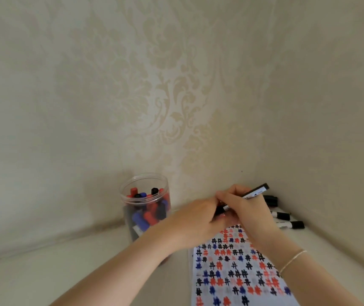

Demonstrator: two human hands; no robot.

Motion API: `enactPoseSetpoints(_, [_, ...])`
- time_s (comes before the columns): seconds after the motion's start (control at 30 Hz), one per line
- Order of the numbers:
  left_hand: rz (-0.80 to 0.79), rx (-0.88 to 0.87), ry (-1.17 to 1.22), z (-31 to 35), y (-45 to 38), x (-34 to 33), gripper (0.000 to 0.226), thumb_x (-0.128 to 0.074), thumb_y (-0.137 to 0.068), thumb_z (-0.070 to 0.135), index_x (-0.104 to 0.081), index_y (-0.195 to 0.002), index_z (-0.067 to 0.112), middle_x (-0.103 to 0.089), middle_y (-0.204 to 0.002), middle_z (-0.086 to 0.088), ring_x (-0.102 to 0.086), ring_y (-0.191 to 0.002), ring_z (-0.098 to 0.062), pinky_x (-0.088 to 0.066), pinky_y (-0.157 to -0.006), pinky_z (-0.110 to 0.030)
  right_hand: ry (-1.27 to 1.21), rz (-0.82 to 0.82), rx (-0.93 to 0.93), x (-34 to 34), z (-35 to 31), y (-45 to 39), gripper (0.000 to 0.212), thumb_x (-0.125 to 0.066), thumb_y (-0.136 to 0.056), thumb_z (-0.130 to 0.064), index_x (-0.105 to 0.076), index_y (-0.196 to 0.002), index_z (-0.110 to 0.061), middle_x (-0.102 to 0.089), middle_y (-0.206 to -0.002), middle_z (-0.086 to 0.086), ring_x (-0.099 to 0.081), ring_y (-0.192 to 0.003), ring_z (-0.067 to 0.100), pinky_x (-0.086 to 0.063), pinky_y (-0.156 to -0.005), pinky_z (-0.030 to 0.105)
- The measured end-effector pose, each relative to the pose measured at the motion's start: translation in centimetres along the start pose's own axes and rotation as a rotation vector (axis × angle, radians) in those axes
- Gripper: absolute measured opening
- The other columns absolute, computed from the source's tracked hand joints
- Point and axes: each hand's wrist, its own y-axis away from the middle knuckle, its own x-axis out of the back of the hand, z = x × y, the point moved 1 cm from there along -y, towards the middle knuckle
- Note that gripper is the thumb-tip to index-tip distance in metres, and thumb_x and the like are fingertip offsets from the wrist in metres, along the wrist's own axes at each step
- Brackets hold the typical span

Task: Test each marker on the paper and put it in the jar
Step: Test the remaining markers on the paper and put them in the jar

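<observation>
Both hands meet above paper: right hand (246,208) grips black-capped white marker (250,195), left hand (198,219) pinches cap end — uncapping or recapping, unclear; clear plastic jar (145,206) stands left.

The paper (238,272) carries rows of black, red and blue hash marks on white. The clear jar (145,204) holds red, blue and black markers. Cream wallpaper (172,102) shows a damask pattern.

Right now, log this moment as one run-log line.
right hand: holds black marker | left hand: at its cap end | jar: part-filled | loose markers: beside paper
</observation>
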Motion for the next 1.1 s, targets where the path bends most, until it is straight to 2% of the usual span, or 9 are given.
enactPoseSetpoints(0.13, [0.048,-0.065,0.16,-0.1,-0.1,-0.5,0.027,-0.042,-0.1,0.037,-0.06,-0.114,0.022,-0.064,-0.09,0.016,-0.059,-0.078,0.006,-0.046,-0.074,-0.013,0.029,-0.039,0.036,0.9,-0.2,0.3,0.032,-0.069,-0.083,-0.008,-0.049,-0.058,-0.005,-0.047,-0.049,0.009,-0.039,-0.043,0.015,-0.035,-0.043,0.025])
enactPoseSetpoints(0.27, [0.025,-0.079,0.203,0.1,-0.3,-0.3,0.035,-0.037,-0.102,0.035,-0.065,-0.105,0.014,-0.052,-0.059,0.012,-0.05,-0.056,0.009,-0.036,-0.058,-0.011,-0.012,-0.091,0.045,1.4,-0.5,0.3,0.032,-0.066,-0.085,-0.003,-0.048,-0.059,-0.003,-0.046,-0.048,0.01,-0.041,-0.042,0.016,-0.037,-0.042,0.024])
enactPoseSetpoints(0.33, [0.035,-0.116,0.238,0.4,-0.4,-0.2,0.031,-0.037,-0.102,0.03,-0.063,-0.093,0.016,-0.048,-0.06,-0.001,-0.046,-0.048,0.01,-0.033,-0.055,-0.009,-0.032,-0.14,0.036,1.7,-0.8,0.3,0.028,-0.064,-0.086,-0.004,-0.05,-0.063,0.001,-0.046,-0.051,0.012,-0.043,-0.043,0.019,-0.039,-0.042,0.025])
enactPoseSetpoints(0.5, [0.074,-0.122,0.376,-0.4,-0.6,-0.7,0.035,-0.044,-0.097,0.043,-0.062,-0.073,0.025,-0.034,-0.052,0.0,-0.032,-0.045,-0.009,-0.03,-0.055,-0.029,-0.02,-0.165,0.049,2.2,-1.4,0.2,0.027,-0.067,-0.084,-0.008,-0.055,-0.067,0.008,-0.055,-0.061,0.022,-0.049,-0.043,0.024,-0.047,-0.048,0.029])
enactPoseSetpoints(0.57, [0.078,-0.109,0.312,-0.7,-0.8,-0.9,0.037,-0.046,-0.094,0.048,-0.059,-0.074,0.019,-0.039,-0.056,0.0,-0.037,-0.049,-0.012,-0.032,-0.055,-0.029,-0.025,-0.126,0.065,2.4,-1.7,0.5,0.028,-0.068,-0.084,-0.009,-0.054,-0.068,0.01,-0.055,-0.063,0.022,-0.05,-0.045,0.025,-0.047,-0.047,0.028])
enactPoseSetpoints(0.7, [0.134,-0.051,0.121,-1.5,-0.9,-1.4,0.034,-0.036,-0.083,0.062,-0.045,-0.076,0.03,-0.048,-0.064,0.01,-0.044,-0.053,-0.003,-0.033,-0.048,-0.011,-0.118,0.12,0.067,4.6,-1.5,1.7,0.025,-0.064,-0.088,-0.012,-0.054,-0.068,-0.001,-0.059,-0.061,0.014,-0.055,-0.043,0.021,-0.051,-0.044,0.027])
enactPoseSetpoints(0.83, [0.281,-0.014,0.091,-3.5,-1.1,-5.0,0.048,-0.032,-0.083,0.067,-0.048,-0.078,0.022,-0.048,-0.061,0.006,-0.044,-0.052,-0.01,-0.038,-0.051,-0.02,-0.034,0.129,-0.098,6.9,1.4,4.2,0.015,-0.067,-0.086,-0.013,-0.065,-0.082,0.001,-0.07,-0.077,0.013,-0.065,-0.059,0.019,-0.057,-0.059,0.027])
enactPoseSetpoints(0.97, [0.252,-0.048,-0.147,-4.9,-1.5,-8.7,0.039,-0.04,-0.092,0.059,-0.045,-0.077,0.023,-0.051,-0.06,0.009,-0.048,-0.048,-0.007,-0.039,-0.049,-0.023,0.138,0.153,-0.212,7.5,5.1,6.8,0.028,-0.073,-0.08,-0.01,-0.055,-0.059,-0.01,-0.054,-0.053,0.002,-0.045,-0.048,0.015,-0.04,-0.049,0.024])
enactPoseSetpoints(1.1, [0.225,-0.1,-0.347,-6.0,-2.0,-10.7,0.044,-0.037,-0.091,0.062,-0.045,-0.076,0.021,-0.047,-0.057,0.01,-0.045,-0.047,-0.005,-0.03,-0.044,-0.024,0.174,0.173,-0.199,6.7,7.0,7.6,0.03,-0.064,-0.086,-0.005,-0.049,-0.06,-0.004,-0.057,-0.051,0.009,-0.049,-0.039,0.018,-0.041,-0.041,0.024])
